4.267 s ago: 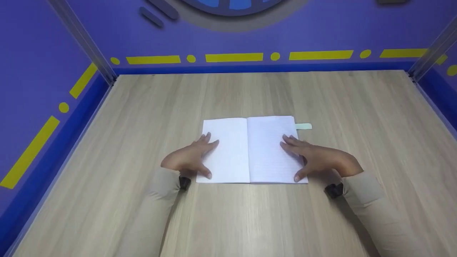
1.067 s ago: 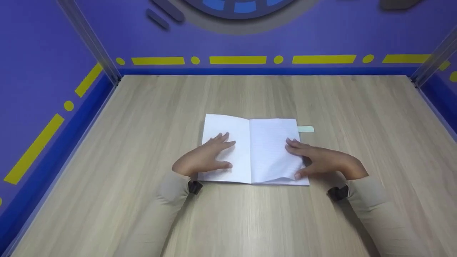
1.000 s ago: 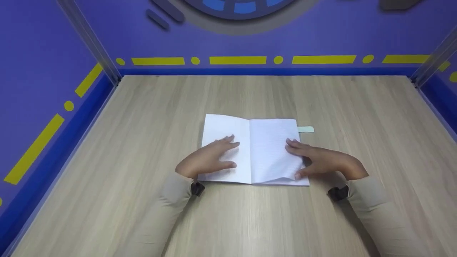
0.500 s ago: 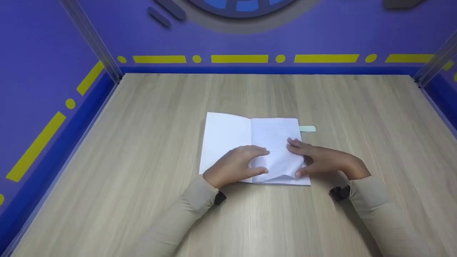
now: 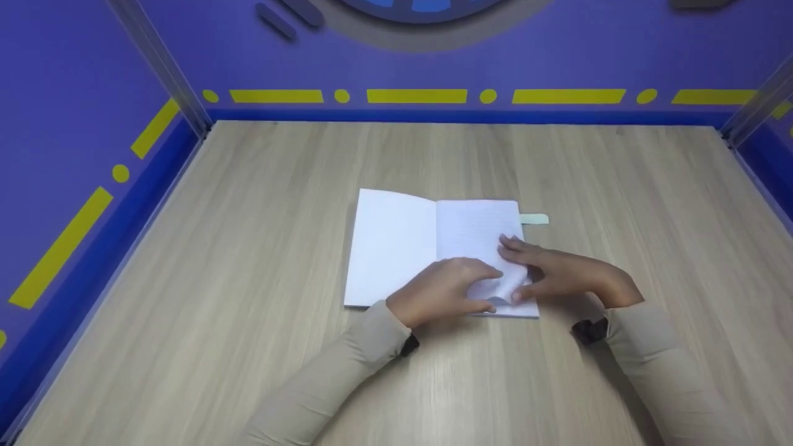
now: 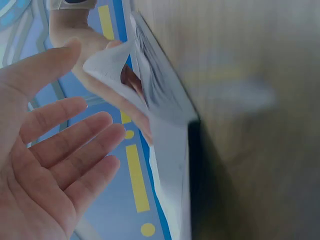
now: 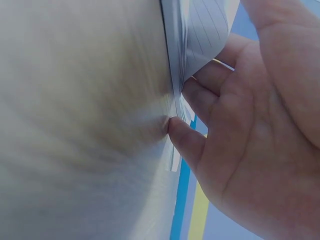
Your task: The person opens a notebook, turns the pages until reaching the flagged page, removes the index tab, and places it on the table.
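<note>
An open notebook lies on the table, its left page plain white and its right page faintly lined. The right page's lower outer corner is bent up off the sheets below. My right hand is at that outer edge, thumb and fingers pinching the lifted page. In the right wrist view, its little finger reaches the tabletop. My left hand hovers over the lower part of the right page, fingers spread and holding nothing. The left wrist view shows its fingers apart from the curled page.
A pale green tab sticks out from the notebook's right edge. The wood-grain table is bounded by blue-purple panels with yellow markings at the back and sides. Dark wrist cameras sit under the sleeves.
My left hand has left the left page and moved right, across the fold, to the right page. The right page's lower corner has bent up under my right hand, which has stayed almost still.
</note>
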### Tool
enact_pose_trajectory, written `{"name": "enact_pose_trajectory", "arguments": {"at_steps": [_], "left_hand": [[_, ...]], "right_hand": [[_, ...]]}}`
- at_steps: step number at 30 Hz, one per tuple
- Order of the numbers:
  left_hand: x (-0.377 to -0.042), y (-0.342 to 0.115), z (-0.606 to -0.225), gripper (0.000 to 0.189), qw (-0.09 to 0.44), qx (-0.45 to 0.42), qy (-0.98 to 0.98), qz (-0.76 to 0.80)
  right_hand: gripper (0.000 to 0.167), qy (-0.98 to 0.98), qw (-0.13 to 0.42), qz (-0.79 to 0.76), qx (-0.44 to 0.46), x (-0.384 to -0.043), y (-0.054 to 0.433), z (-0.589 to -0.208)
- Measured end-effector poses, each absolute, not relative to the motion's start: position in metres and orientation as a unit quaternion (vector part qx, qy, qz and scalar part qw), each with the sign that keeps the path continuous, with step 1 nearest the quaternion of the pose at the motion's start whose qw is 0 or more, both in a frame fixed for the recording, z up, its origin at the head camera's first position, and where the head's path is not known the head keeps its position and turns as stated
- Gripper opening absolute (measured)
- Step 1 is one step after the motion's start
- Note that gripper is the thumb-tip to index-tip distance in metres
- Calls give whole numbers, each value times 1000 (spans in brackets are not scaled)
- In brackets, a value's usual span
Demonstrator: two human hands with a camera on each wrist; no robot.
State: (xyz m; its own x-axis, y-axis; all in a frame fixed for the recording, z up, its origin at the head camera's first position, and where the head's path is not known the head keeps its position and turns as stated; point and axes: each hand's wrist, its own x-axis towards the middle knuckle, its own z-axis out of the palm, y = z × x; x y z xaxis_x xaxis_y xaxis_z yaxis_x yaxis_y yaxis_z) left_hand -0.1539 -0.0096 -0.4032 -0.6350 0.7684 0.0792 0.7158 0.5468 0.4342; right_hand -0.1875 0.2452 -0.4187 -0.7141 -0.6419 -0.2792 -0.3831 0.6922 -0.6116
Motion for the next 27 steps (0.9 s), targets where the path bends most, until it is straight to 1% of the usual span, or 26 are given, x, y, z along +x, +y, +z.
{"name": "enact_pose_trajectory", "arguments": {"at_steps": [9,15,20,27], "left_hand": [[-154,-3,-407,34,59,433,875,209],[-155,-2,-408,29,63,424,877,216],[-155,-3,-408,28,62,419,876,233],[-157,-5,-408,29,61,411,872,259]], "right_hand": [[93,893,240,-248,-288,-189,244,-421],[94,895,241,-244,-286,-189,242,-419],[94,899,231,-250,-276,-187,241,-418],[103,908,222,-253,-249,-186,240,-417]]}}
